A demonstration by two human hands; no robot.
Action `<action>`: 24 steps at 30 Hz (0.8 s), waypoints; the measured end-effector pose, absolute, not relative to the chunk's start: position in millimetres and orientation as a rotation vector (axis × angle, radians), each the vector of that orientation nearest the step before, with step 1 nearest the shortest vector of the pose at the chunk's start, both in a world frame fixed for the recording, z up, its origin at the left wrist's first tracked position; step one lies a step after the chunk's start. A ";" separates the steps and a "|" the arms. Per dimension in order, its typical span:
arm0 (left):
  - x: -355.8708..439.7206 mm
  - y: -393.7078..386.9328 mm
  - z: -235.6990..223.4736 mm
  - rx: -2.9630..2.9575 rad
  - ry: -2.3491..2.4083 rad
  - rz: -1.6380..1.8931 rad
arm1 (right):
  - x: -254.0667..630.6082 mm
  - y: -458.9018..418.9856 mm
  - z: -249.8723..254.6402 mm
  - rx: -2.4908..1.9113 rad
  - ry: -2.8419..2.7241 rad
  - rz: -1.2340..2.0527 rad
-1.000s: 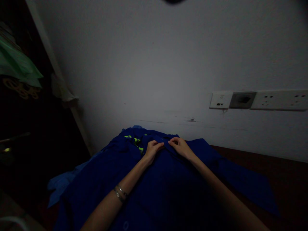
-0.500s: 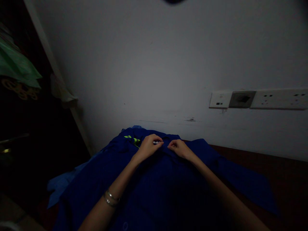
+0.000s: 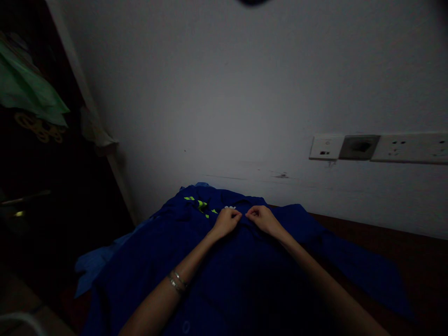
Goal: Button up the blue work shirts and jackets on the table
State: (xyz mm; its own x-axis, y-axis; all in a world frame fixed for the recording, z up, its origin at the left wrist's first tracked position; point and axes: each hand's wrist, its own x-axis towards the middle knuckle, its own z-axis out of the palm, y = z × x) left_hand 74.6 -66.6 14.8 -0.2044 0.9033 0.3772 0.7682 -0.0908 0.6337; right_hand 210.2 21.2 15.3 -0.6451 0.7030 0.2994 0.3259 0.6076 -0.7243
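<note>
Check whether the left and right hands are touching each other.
Apart. The head view shows a narrow gap, with blue cloth visible in it, between the fingertips of the left hand and those of the right hand.

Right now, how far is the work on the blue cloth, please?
Looks done: the blue cloth lies spread over the dark red surface. In hand: the left hand and right hand pinch their fingertips near its far side; their exact hold is too dark to tell. Left: the cloth lies wrinkled around the hands, but how much work remains I cannot tell.
</note>
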 end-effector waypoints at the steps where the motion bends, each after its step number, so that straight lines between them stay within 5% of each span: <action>1: 76.3 -67.1 16.2 1.821 1.997 1.205 | 210.0 21.2 16.1 -0.814 -2.256 0.866; 24: 77.5 -74.0 31.3 1.813 1.868 1.322 | 213.0 15.8 29.7 -0.787 -2.246 0.697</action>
